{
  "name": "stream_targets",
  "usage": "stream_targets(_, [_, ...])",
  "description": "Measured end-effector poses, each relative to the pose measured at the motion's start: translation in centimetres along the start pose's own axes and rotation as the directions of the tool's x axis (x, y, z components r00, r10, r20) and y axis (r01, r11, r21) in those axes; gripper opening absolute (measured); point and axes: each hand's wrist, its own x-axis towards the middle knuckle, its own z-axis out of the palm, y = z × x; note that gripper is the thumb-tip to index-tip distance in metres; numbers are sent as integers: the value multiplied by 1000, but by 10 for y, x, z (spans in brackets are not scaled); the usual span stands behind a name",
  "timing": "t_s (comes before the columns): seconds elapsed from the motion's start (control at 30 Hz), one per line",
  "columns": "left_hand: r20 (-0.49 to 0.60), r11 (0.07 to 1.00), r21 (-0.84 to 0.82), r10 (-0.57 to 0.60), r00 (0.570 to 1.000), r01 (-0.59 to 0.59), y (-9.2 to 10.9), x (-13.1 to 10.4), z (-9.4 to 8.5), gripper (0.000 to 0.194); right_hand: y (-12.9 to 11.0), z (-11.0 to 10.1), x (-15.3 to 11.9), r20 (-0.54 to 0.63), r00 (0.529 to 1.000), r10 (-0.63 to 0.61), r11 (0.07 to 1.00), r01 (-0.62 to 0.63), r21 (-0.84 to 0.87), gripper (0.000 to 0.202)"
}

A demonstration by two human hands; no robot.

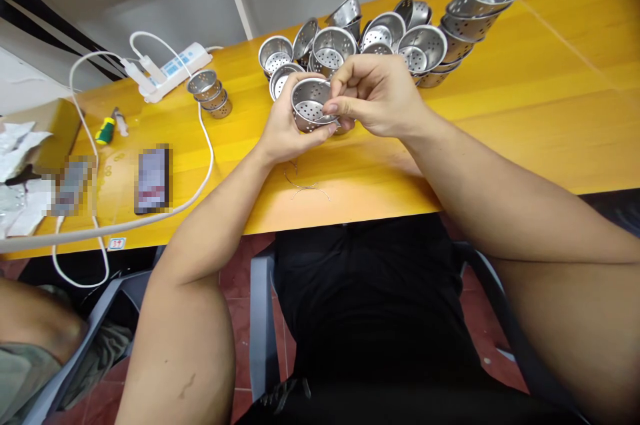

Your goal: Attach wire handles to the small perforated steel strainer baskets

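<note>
A perforated metal cup (307, 111) is tilted in my left hand (285, 121), whose fingers and thumb wrap round its side. At the cup's right rim, my right hand (380, 95) is closed in a pinch of thumb and forefinger; whatever lies between the fingertips is too small to make out. Just beyond both hands stand several more perforated cups (334, 48), some upright and some tipped over. Thin bent wires (307, 187) lie on the yellow table (380, 171) in front of my hands.
A tall leaning stack of cups (470, 25) stands at the right, a smaller stack (210, 93) at the left. Farther left are a power strip (175, 71) with white cables, a phone (153, 179) and a green-yellow handled tool (106, 131). Another person's leg (37, 318) shows at lower left.
</note>
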Motion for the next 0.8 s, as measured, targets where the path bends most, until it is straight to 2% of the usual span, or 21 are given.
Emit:
stream_targets(0.3, [11, 1000, -8, 21, 1000, -21, 3, 2, 1, 91, 2, 0, 1, 9, 1000, -15, 1000, 15, -10, 53])
stream_targets(0.53, [-6, 997, 65, 31, 1000, -30, 13, 5, -1, 89, 6, 1, 0, 20, 998, -64, 991, 66, -118, 55])
stream_targets(0.7, [-68, 987, 160, 27, 997, -16, 11, 7, -4, 89, 7, 3, -5, -97, 965, -245, 926, 203, -319, 54])
stream_targets(0.8, [-93, 976, 219, 15, 996, 6, 4, 6, -9, 94, 4, 1, -7, -107, 934, -342, 841, 253, -477, 44])
